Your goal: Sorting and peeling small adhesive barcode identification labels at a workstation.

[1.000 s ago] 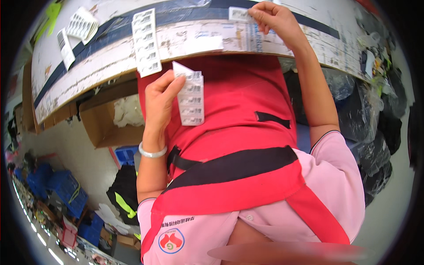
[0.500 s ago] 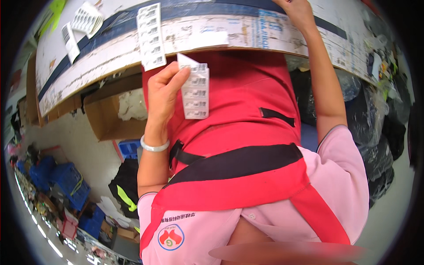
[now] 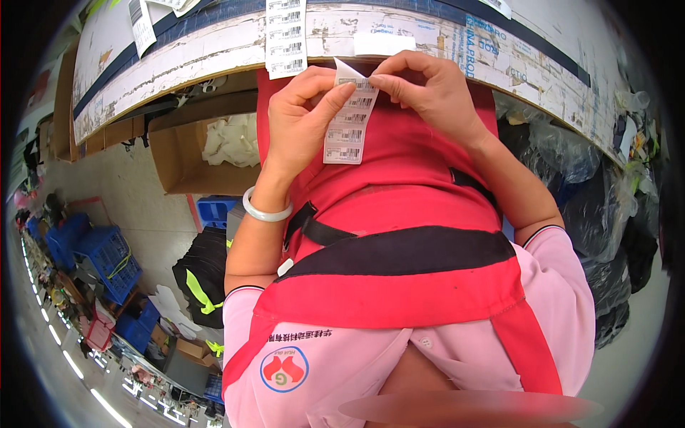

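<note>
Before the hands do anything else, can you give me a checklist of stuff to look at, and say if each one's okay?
1. Left hand holding the label strip: ok, pinched near its top.
2. Right hand gripping that strip too: cannot tell; it is right by the strip's upper right edge.
3. Strip's top end flat: not ok, a white corner sticks up.
4. Long label sheet fully on the table: not ok, its lower end pokes past the front edge.
5. Bracelet clear of the strip: ok, it sits back on the left wrist.
</note>
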Demonstrator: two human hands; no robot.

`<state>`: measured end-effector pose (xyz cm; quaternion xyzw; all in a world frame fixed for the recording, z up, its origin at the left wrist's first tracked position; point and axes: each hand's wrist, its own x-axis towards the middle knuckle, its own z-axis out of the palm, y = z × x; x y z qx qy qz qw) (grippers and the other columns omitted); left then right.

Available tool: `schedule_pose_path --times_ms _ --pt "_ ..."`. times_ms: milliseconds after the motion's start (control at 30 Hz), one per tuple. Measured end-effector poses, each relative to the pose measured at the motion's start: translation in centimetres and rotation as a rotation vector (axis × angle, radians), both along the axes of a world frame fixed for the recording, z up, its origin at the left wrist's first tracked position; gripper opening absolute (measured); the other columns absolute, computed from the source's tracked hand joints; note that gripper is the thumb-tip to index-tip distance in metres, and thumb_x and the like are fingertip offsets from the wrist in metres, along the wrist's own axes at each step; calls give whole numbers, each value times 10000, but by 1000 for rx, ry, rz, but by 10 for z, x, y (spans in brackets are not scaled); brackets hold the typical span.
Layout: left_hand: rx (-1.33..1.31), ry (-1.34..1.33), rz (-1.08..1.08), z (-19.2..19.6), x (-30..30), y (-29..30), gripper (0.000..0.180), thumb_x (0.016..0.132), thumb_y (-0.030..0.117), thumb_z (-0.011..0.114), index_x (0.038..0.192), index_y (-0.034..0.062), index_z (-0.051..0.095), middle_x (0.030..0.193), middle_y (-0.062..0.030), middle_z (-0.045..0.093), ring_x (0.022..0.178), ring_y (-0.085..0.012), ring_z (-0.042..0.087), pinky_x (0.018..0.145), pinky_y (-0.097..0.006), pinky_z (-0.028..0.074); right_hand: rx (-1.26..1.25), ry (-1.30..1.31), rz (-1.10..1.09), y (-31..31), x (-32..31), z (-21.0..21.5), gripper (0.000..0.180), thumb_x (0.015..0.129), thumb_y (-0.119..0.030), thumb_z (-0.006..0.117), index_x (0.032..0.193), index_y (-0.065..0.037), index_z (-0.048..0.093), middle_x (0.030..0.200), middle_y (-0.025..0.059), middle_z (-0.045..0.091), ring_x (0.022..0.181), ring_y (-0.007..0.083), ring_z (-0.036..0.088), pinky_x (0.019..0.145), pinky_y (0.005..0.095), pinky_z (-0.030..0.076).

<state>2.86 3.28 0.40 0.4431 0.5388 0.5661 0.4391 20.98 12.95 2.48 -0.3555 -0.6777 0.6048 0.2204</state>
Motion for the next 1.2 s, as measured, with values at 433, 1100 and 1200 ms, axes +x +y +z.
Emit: schedule_pose_path --times_ms 433,1100,1200 --pt "-277 -376 143 -23 -9 2 266 952 226 636 855 -7 721 753 -4 677 640 -40 557 579 -191 419 39 -107 -84 30 4 8 174 914 -161 614 974 -16 690 784 54 680 725 96 628 629 257 502" --pt "-267 -376 116 -26 -2 5 260 950 226 644 872 -9 723 750 8 667 650 -29 548 583 -185 426 -276 -288 -3 77 -4 3 127 915 -110 649 914 16 643 713 61 662 580 100 617 497 210 507" --pt "-270 -391 111 -26 -1 5 259 949 228 646 875 -8 723 752 6 669 647 -31 551 580 -187 427 -264 -289 1 78 -4 -3 127 913 -114 654 909 13 643 710 57 661 577 97 615 494 210 506"
